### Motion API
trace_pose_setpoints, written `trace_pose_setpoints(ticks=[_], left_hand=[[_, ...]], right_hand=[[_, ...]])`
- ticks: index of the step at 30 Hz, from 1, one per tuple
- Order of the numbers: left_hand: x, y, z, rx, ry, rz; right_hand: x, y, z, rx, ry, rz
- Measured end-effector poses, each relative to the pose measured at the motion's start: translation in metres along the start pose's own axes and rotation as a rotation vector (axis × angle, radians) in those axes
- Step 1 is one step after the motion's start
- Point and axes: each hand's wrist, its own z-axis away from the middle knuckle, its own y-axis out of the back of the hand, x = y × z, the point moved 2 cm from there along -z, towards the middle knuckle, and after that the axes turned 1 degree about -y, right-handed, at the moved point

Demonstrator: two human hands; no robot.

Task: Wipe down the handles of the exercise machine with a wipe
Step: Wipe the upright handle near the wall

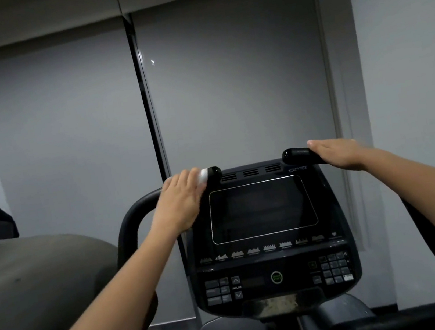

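Note:
The exercise machine has two black curved handles that end above its console (pixel 265 231). My left hand (pixel 181 201) is wrapped over the left handle (pixel 133 214) near its tip, pressing a white wipe (pixel 204 175) against it; a bit of the wipe shows past my fingers. My right hand (pixel 341 153) lies over the right handle (pixel 295 154) with the fingers fairly straight, just behind its rounded black end. Whether that hand grips the handle I cannot tell. Both forearms reach in from the bottom corners.
The console's dark screen (pixel 262 209) and button panel (pixel 277 277) sit between the handles. A grey rounded housing of another machine (pixel 32 291) bulks at the left. Grey wall panels with a black vertical strip (pixel 149 104) stand close behind.

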Motion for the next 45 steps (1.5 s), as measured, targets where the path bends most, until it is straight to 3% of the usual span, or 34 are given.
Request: trace_pose_setpoints(ticks=[3,6,10,16,19,22,28,31,33,36,38,42,45], left_hand=[[-0.045,0.007,0.022,-0.036,0.046,0.002],[-0.072,0.014,0.027,-0.113,0.082,-0.008],[-0.057,0.017,0.01,-0.125,0.162,0.002],[-0.004,0.008,-0.03,-0.27,0.211,-0.01],[0.006,0.003,-0.025,-0.28,0.114,-0.032],[-0.028,0.0,-0.003,-0.291,0.061,-0.039],[-0.094,0.007,0.016,-0.279,0.355,0.167],[-0.07,0.013,-0.015,-0.418,0.582,0.235],[-0.033,0.012,-0.041,-0.468,0.576,0.278],[0.02,-0.001,-0.067,-0.422,0.356,0.19],[0.033,0.0,-0.057,-0.276,0.218,0.013],[0.001,0.001,0.001,0.026,0.053,0.004],[-0.05,0.0,0.028,0.034,0.098,0.003]], right_hand=[[0.006,0.005,0.005,0.006,0.04,0.002],[0.007,0.004,0.01,0.004,-0.057,0.064],[-0.002,0.01,0.015,-0.024,-0.108,0.077],[-0.009,0.01,0.037,-0.045,-0.188,0.095],[-0.009,0.011,0.041,-0.029,-0.168,0.106],[-0.003,0.013,0.041,-0.044,-0.141,0.089],[0.002,0.009,0.034,-0.04,-0.131,0.082],[0.004,0.01,0.033,-0.063,-0.121,0.062],[0.004,0.011,0.034,-0.066,-0.115,0.054],[0.004,0.011,0.035,-0.066,-0.115,0.05],[0.005,0.012,0.036,-0.054,-0.107,0.046],[0.006,0.01,0.036,-0.046,-0.086,0.038],[0.009,0.008,0.032,-0.035,-0.08,0.033]])
